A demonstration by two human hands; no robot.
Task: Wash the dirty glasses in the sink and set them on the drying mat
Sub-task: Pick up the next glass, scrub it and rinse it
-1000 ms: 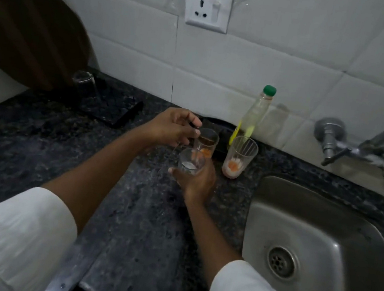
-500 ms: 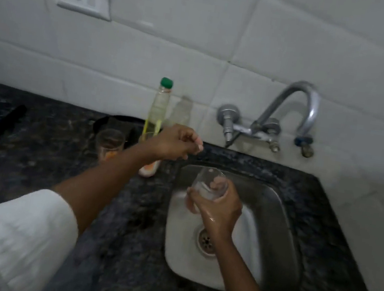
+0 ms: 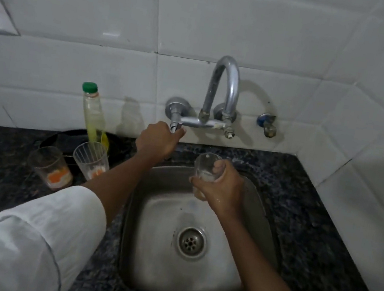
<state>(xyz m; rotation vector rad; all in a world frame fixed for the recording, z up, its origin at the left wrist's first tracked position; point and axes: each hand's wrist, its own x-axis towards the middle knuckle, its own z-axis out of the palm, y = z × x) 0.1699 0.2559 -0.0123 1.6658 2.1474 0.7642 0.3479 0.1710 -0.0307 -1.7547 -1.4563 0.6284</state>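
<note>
The right hand (image 3: 219, 187) is wrapped round a small glass (image 3: 204, 169) — held upright over the sink (image 3: 264, 206), frame centre. The tap handle (image 3: 175, 124) is gripped by the left hand (image 3: 157, 140), arm stretched out.

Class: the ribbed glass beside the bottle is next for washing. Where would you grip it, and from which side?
Grip the ribbed glass around its upper wall, probably from the sink side or above. It stands upright with its mouth open; the bottle crowds it behind and another glass on its left.

Loose white sleeves (image 3: 30, 233) rolled above bare forearms; no jewellery.
</note>
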